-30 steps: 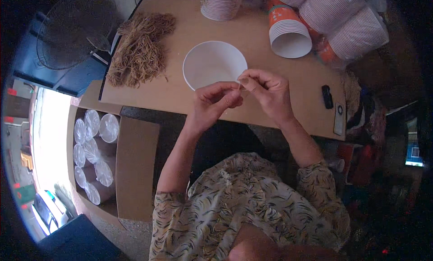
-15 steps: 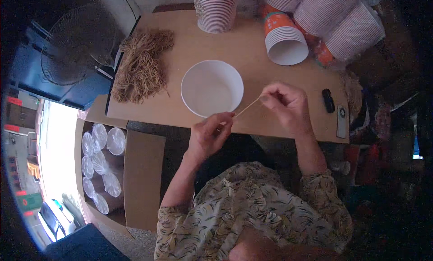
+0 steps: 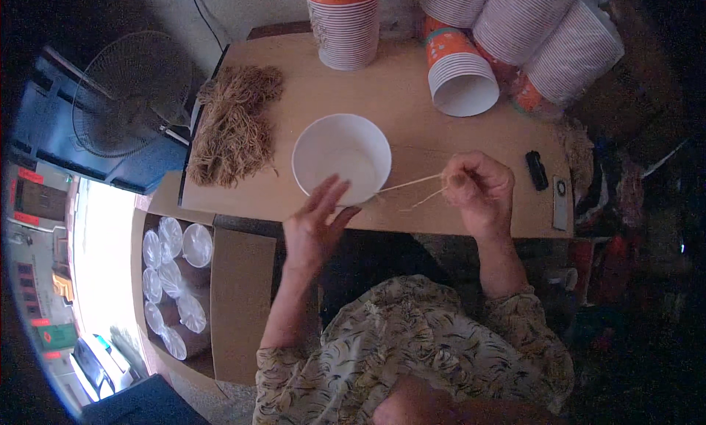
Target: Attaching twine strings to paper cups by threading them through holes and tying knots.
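1. The person's right hand (image 3: 476,190) is closed, thumb and fingertips pinched on 1 thin tan rubber band (image 3: 413,190), which stretches leftward as 2 pale strands toward the rim of the round white paper bowl (image 3: 342,159). Judged: the pinch keeps the band taut.
2. The left hand (image 3: 318,223) is open with fingers spread and grips nothing; its fingertips lie against the near wall of the bowl, probably to steady it. Whether the band's far end is caught under those fingers cannot be told.
3. The bowl sits upright near the front edge of the light brown wooden table (image 3: 412,109), between the 2 hands. It looks empty, plain white inside, with a thin rolled rim.
4. A loose heap of tan rubber bands (image 3: 234,127) lies on the table's left end, well apart from the bowl.
5. Stacks of orange-and-white paper bowls (image 3: 343,24) stand and lie along the far edge.
6. An open cardboard box of clear round lids (image 3: 176,278) sits below the table at left.
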Action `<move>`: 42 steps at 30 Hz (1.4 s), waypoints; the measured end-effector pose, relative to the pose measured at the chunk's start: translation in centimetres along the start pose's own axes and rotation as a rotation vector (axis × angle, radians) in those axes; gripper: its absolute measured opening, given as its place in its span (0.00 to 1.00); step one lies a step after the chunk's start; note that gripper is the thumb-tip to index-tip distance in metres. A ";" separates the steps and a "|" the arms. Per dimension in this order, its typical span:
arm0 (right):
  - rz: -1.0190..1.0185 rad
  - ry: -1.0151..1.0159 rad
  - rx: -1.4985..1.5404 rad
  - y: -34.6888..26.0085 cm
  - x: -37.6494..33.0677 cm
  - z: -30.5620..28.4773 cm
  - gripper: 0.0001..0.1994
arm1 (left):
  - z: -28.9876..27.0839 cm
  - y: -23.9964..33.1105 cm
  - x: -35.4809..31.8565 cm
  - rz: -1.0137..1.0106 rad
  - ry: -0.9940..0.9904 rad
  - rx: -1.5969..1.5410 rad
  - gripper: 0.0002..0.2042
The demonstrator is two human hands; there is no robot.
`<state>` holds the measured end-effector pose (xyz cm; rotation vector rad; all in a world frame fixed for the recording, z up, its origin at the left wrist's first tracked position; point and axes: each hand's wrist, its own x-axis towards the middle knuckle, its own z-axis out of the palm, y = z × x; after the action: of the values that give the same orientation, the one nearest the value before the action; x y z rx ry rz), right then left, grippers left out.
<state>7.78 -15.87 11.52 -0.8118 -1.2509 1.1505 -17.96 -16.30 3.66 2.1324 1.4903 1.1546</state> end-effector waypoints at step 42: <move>0.429 0.044 0.412 10.3 -3.6 -0.3 0.10 | -1.4 0.8 -3.6 -0.602 -0.444 -0.676 0.07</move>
<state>6.13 -16.49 0.79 -0.8035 -0.7766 1.6588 -19.00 -20.09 3.52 1.2480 1.1750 0.7411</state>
